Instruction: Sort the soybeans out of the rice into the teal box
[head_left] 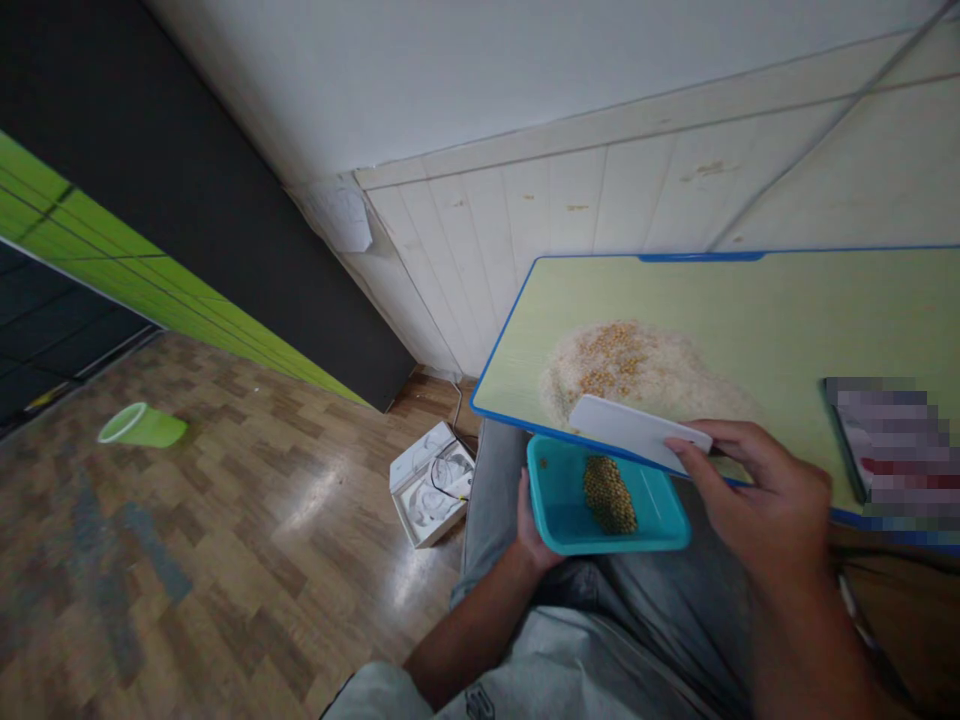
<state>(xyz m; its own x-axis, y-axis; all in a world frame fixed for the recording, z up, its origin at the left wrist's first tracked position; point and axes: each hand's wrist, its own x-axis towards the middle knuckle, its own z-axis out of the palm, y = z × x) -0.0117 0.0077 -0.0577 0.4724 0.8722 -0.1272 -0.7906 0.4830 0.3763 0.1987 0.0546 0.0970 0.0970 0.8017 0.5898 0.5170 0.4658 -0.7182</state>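
Note:
My left hand (534, 530) grips a teal tray (559, 500) from below, just under the front edge of a light green table (750, 300). A small heap of greenish-brown beans (609, 494) lies in the tray. My right hand (757, 495) pinches a white flat scraper card (637, 432), which rests on the table edge above the tray. On the table behind the card spreads a pile of white rice mixed with yellow beans (637, 370).
A blurred-out flat object (892, 440) lies at the table's right. An open white box with cables (433, 482) sits on the wooden floor by the wall. A green plastic cup (142, 426) lies tipped over at far left. My grey trousers (637, 600) are below the tray.

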